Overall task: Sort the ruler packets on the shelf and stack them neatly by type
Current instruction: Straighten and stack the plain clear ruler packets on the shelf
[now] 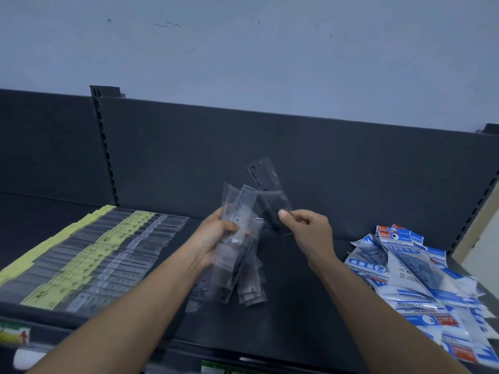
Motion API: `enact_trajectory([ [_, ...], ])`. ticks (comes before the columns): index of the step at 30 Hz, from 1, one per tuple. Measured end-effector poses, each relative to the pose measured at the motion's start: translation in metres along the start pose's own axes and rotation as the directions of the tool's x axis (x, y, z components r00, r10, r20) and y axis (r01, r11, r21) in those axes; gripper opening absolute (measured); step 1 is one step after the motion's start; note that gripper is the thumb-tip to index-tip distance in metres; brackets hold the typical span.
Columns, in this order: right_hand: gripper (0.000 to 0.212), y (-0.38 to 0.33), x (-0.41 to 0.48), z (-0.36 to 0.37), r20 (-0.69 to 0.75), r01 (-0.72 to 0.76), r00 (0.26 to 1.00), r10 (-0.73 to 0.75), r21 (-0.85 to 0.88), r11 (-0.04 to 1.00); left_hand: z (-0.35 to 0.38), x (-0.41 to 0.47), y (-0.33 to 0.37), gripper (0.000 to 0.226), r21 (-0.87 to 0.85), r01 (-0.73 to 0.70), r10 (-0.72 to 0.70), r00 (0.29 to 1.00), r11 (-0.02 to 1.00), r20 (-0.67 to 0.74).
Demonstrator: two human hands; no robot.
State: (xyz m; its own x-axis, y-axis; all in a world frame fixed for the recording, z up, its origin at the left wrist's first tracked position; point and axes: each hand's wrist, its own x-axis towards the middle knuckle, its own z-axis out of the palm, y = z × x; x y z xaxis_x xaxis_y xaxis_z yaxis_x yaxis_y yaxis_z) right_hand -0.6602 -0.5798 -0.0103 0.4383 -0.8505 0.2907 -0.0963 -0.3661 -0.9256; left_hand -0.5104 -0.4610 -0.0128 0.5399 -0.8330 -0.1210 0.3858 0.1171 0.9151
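My left hand [216, 238] grips a fanned bundle of clear ruler packets [240, 255] above the middle of the dark shelf [297, 292]. My right hand [307, 230] pinches a single clear packet with a dark ruler [267, 190], tilted up and just right of the bundle. Rows of clear ruler packets with yellow labels [89, 255] lie overlapped on the left of the shelf. A loose pile of blue-and-white packets [421, 279] covers the right side.
The shelf's dark back panel [243, 147] rises behind my hands, with slotted uprights [106, 152] at the left and far right. Price tags [13, 333] sit along the front edge. A pale wall is above.
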Motion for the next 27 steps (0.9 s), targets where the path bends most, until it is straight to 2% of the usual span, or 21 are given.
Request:
enact_trajectory([
  [2,0.048,-0.004,-0.002,0.003,0.036,-0.027,0.999,0.028,-0.040,0.999,0.005,-0.001,-0.004,0.048,0.012,0.013,-0.013,1.000,1.000,0.006],
  [3,0.051,-0.006,-0.002,0.004,0.050,-0.057,0.997,0.059,-0.039,0.998,0.008,-0.001,-0.006,0.047,0.012,0.021,-0.021,1.000,1.000,0.009],
  [6,0.032,-0.013,-0.003,0.006,0.184,-0.228,0.956,0.227,-0.016,0.974,0.013,-0.001,-0.011,0.047,0.020,0.038,-0.039,0.999,0.999,0.025],
  [8,0.023,-0.016,-0.006,0.007,0.299,-0.364,0.886,0.354,-0.023,0.931,0.016,-0.001,-0.013,0.046,0.042,0.047,-0.049,0.998,0.998,0.042],
  [10,0.011,-0.016,-0.009,0.007,0.346,-0.459,0.828,0.441,-0.033,0.888,0.019,-0.002,-0.015,0.043,0.079,0.049,-0.054,0.997,0.996,0.052],
  [11,0.006,-0.014,-0.010,0.007,0.356,-0.485,0.812,0.462,-0.028,0.874,0.020,-0.002,-0.017,0.041,0.097,0.045,-0.051,0.997,0.994,0.056],
  [12,0.009,-0.013,-0.010,0.008,0.355,-0.502,0.805,0.475,-0.019,0.865,0.021,-0.002,-0.018,0.039,0.113,0.043,-0.050,0.997,0.993,0.065],
  [14,0.028,-0.007,-0.008,0.009,0.301,-0.528,0.814,0.497,0.024,0.849,0.022,-0.001,-0.022,0.036,0.136,0.051,-0.066,0.992,0.989,0.105],
  [17,0.036,-0.003,-0.004,0.005,0.226,-0.611,0.791,0.568,0.265,0.746,0.024,0.001,-0.026,0.033,0.143,0.078,-0.093,0.991,0.987,0.100],
  [19,0.039,-0.001,-0.005,0.000,0.215,-0.644,0.764,0.608,0.309,0.700,0.026,0.003,-0.027,0.031,0.133,0.092,-0.102,0.993,0.987,0.068],
  [23,0.046,0.007,-0.008,-0.006,0.334,-0.738,0.673,0.660,0.244,0.629,0.030,0.006,-0.027,0.028,0.177,0.140,-0.149,0.988,0.974,0.036],
  [27,0.032,0.006,-0.009,-0.009,0.410,-0.751,0.659,0.631,0.314,0.581,0.033,0.011,-0.028,0.030,0.188,0.163,-0.168,0.986,0.969,0.011],
])
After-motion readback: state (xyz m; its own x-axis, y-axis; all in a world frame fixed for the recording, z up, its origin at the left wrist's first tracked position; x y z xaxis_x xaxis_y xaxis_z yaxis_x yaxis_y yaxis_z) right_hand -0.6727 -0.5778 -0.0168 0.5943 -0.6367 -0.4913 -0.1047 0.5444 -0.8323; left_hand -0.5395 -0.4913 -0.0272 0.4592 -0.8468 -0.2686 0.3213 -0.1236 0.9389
